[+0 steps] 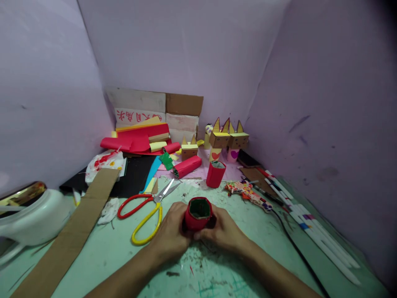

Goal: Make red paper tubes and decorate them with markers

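Between my two hands stands a red paper tube (198, 224), upright, its dark hollow top facing me. The fingers of my left hand (174, 225) wrap round its left side. On the other side my right hand (221, 229) grips it, with the thumb at the front near the base. Just left of my left hand lie scissors (157, 198) with one red and one yellow handle, blades apart. A second red tube (216, 174) stands beyond my right hand. Farther back, another red tube (187, 167) lies on its side.
Cardboard cat figures (220, 140) stand at the back. A patterned glue gun (248, 193) with a black cord lies to the right, beside white markers (322, 238). On the left are a cardboard strip (71, 231) and a white pot (40, 219). Red paper (139, 138) is piled behind.
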Demonstrator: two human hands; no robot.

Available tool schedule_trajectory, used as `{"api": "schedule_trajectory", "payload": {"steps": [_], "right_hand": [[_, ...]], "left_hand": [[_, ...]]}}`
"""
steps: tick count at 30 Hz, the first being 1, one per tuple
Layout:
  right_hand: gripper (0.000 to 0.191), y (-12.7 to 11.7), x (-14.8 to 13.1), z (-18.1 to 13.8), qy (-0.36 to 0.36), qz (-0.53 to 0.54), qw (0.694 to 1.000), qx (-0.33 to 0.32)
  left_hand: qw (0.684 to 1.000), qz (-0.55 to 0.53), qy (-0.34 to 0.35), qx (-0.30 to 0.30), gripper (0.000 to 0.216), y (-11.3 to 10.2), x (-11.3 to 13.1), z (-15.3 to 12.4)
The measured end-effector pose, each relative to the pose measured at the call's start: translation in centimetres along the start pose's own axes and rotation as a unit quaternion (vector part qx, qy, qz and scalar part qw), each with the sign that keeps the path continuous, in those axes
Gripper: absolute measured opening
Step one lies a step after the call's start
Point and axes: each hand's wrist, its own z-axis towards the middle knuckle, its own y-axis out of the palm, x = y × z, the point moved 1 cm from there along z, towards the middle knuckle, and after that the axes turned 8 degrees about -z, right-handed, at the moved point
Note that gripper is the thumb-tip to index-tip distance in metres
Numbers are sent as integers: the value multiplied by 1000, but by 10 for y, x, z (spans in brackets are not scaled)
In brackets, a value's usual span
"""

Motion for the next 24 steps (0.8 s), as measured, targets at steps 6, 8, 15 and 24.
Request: {"api": "schedule_trajectory", "payload": {"steps": [6, 8, 15, 24], "right_hand": [[97, -62, -9, 31, 19, -146, 932, 330], [114, -73, -6, 53, 38, -172, 922, 344], [97, -59, 2, 86, 90, -183, 931, 303], [86, -38, -10, -16, 36, -57, 986, 151]], "left_hand": [[973, -182, -114, 86, 41, -3, 3, 4], [971, -185, -116, 98, 43, -4, 7, 4], [978, -153, -106, 95, 49, -7, 6, 6], [996, -46, -74, 6, 43, -4, 1, 5]]}}
